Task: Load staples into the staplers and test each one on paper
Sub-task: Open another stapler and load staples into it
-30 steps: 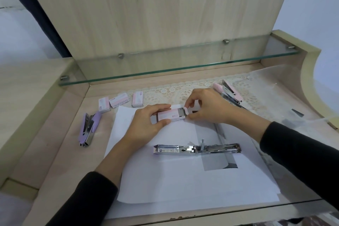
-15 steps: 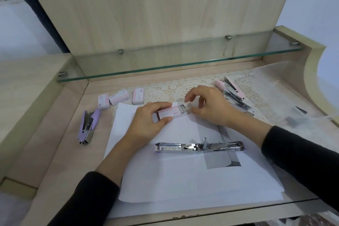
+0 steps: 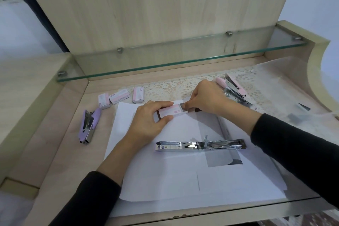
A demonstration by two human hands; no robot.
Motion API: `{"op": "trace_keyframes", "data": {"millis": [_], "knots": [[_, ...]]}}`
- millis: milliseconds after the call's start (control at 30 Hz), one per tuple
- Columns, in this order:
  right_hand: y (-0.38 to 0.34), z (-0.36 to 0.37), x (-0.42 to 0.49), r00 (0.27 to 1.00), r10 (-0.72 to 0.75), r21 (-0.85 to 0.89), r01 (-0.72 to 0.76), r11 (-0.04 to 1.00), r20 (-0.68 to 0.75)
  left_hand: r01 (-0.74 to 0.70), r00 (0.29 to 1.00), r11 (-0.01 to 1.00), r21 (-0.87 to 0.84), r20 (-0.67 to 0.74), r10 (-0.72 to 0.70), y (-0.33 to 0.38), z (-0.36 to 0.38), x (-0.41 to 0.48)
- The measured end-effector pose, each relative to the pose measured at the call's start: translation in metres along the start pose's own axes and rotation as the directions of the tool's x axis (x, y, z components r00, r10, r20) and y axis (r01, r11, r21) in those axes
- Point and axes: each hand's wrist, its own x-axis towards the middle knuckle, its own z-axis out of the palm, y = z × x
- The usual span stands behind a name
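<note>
The right hand, its fingers spread and lifted half a second ago, has closed again on the open end of the pink staple box, pinching it. The left hand grips the box on the paper, beyond the opened chrome stapler.

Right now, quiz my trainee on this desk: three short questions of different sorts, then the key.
1. True or false: the opened chrome metal stapler lies flat on the white paper sheet.
2. The left hand grips: A the small pink cardboard staple box; B a pen; C scissors.
3. Fill in: ___ more pink staple boxes lie at the back left of the wooden desk.
Key: 1 true; 2 A; 3 three.
</note>
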Motion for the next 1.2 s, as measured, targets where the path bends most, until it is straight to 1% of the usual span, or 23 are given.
{"op": "trace_keyframes", "data": {"millis": [133,233,400,533,633,800,900,1000,1100,1200], "knots": [[-0.009,-0.004,0.0,0.994,0.075,-0.06,-0.071,0.996,0.08,-0.023,1.0,0.999,0.024,-0.004,0.023,-0.002,0.001,0.0],[-0.018,-0.004,0.0,0.985,0.098,-0.084,-0.087,0.993,0.144,-0.042,0.999,0.998,0.046,-0.009,0.042,-0.003,0.002,0.001],[-0.025,-0.003,0.001,0.974,0.137,-0.064,-0.128,0.99,0.182,-0.066,0.998,0.996,0.066,-0.014,0.067,-0.003,0.002,0.0],[-0.024,-0.003,0.002,0.968,0.147,-0.028,-0.144,0.989,0.202,-0.052,0.999,0.998,0.044,-0.003,0.052,-0.004,0.0,0.001],[-0.018,-0.003,0.003,0.973,0.137,-0.053,-0.13,0.99,0.184,-0.065,0.998,0.996,0.063,0.004,0.065,-0.006,-0.004,0.001],[-0.008,0.001,0.002,0.988,0.068,0.039,-0.074,0.996,0.138,-0.052,0.999,0.996,0.077,-0.006,0.052,-0.015,-0.015,-0.001],[-0.004,0.002,-0.003,0.996,-0.019,0.047,0.015,0.999,0.088,-0.049,0.999,0.994,0.093,0.009,0.048,-0.014,-0.015,0.0],[-0.002,0.003,-0.008,0.993,-0.112,0.081,0.109,0.991,0.034,-0.069,0.998,0.986,0.151,0.019,0.067,-0.014,-0.016,0.0],[-0.002,0.007,-0.013,0.973,-0.229,0.054,0.229,0.972,-0.008,-0.147,0.989,0.963,0.226,0.025,0.145,-0.012,-0.013,0.002],[-0.001,0.008,-0.014,0.958,-0.286,-0.021,0.285,0.958,-0.034,-0.179,0.984,0.955,0.235,0.034,0.176,-0.008,-0.006,0.007]]}}
